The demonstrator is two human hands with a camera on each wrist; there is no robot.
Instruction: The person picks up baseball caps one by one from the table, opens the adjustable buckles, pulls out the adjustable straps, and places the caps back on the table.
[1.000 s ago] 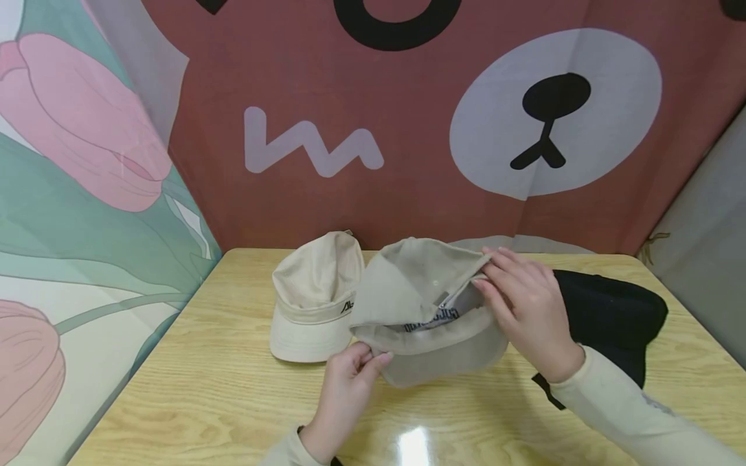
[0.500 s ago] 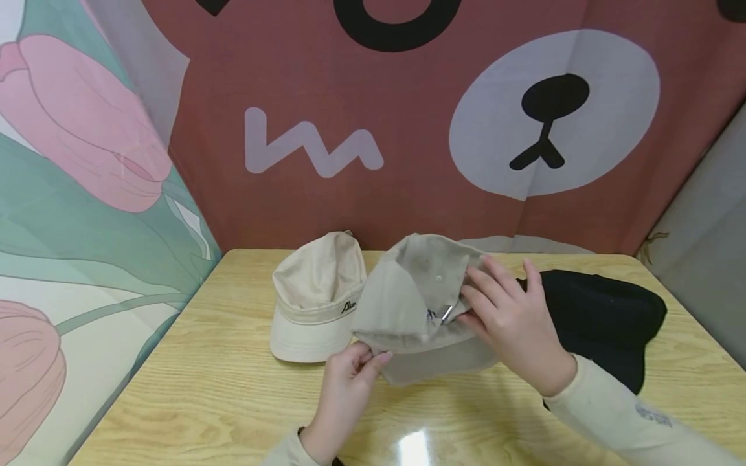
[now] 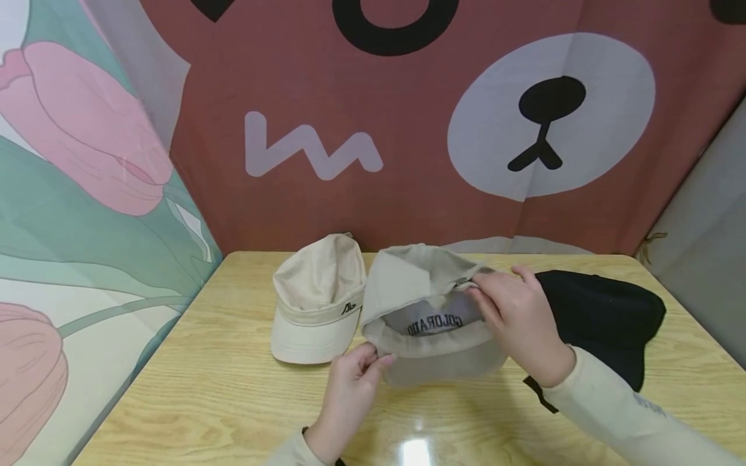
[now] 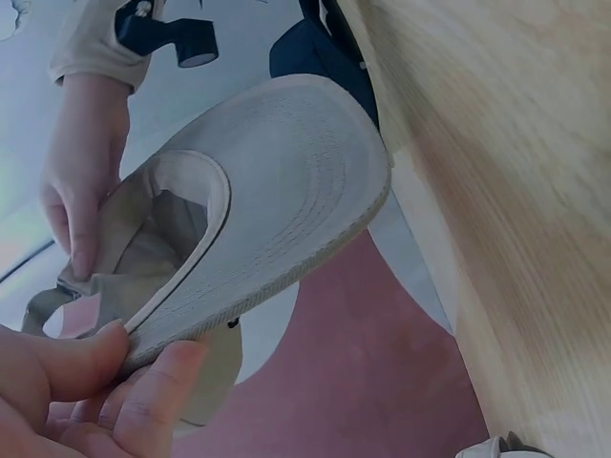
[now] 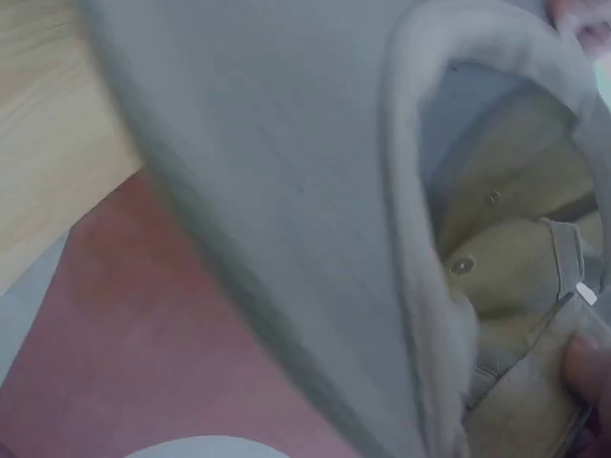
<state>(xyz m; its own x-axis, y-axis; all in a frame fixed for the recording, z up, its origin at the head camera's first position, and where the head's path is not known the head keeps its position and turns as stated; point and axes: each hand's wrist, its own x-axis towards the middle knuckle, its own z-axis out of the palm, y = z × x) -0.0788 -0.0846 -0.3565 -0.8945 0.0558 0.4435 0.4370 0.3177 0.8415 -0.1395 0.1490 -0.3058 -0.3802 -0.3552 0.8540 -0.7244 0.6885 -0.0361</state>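
A grey-beige baseball cap [image 3: 402,278] is held up over the table, its opening facing me. Reversed "COLORADO" lettering [image 3: 437,325] shows inside its front panel. My left hand [image 3: 355,375] pinches the brim's left corner between thumb and fingers. At the cap's back edge, my right hand [image 3: 521,323] grips the fabric beside the strap. The left wrist view shows the brim [image 4: 296,162] from below, with the right hand [image 4: 86,181] across the opening. The brim [image 5: 267,210] fills much of the right wrist view, where a metal buckle [image 5: 586,293] lies near the thumb.
A cream cap [image 3: 317,285] with a small dark logo sits on the wooden table [image 3: 192,388] to the left. On the right lies a black cloth item [image 3: 606,317] with a short strap [image 3: 541,395]. A printed bear backdrop [image 3: 350,207] hangs behind the table.
My right hand folded the cap's back edge down over the opening, then drew it back up, baring the lettering again. The left hand keeps its pinch on the brim, almost still.
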